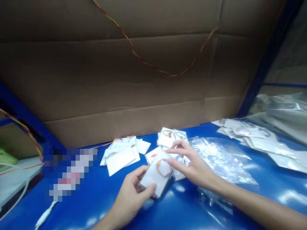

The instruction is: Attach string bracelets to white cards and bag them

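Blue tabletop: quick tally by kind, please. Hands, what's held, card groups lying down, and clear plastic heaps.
Hands: 2 (left hand, right hand)
Held card or card stack: 1
Card groups lying down: 3 (left group, middle group, right group)
Clear plastic heap: 1
Total: 7

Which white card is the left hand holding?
The white card with the small orange spot, gripped between thumb and fingers of the left hand. The other white cards lie on the blue table.

Brn cardbd wall (120, 95), blue posts (266, 60), shiny blue tbl (179, 209)
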A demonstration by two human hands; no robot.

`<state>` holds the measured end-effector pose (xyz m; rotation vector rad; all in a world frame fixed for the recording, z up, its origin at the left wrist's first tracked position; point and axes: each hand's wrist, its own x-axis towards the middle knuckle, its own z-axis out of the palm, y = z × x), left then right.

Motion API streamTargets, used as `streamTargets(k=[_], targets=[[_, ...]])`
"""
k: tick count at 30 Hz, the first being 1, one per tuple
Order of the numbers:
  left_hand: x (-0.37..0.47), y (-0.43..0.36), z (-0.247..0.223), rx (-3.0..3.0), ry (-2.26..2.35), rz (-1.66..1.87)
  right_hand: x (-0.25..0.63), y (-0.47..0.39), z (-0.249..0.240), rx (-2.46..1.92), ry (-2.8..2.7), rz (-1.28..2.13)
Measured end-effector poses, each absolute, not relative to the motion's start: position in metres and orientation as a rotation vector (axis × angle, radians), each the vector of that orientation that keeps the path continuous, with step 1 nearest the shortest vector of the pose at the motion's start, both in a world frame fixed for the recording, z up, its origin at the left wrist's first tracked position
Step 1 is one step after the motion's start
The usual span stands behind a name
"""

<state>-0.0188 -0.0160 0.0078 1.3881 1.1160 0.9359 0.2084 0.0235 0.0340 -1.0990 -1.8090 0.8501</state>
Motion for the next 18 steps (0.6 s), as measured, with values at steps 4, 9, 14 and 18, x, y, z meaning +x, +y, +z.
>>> streamTargets(k=[4, 9, 14, 18], targets=[[-0.018, -0.0179, 0.0092, 1.367, 1.107, 0.925, 0.2078, 0.024, 0.0343, -1.113, -1.76, 0.915], [-0.0183, -0.019, 0.0099, 1.365, 1.184, 0.983, 0.2089, 0.0235, 0.0378, -1.18, -1.688, 0.983], [-0.0183, -0.0189, 0.0087, 1.348, 1.163, 1.035, 0.2094, 0.0258, 0.0365, -1.133, -1.673, 1.073], [-0.0179, -0.019, 0.0103, 1.337, 1.153, 0.958, 0.2081, 0.0278, 0.0326, -1.053, -1.634, 1.286]])
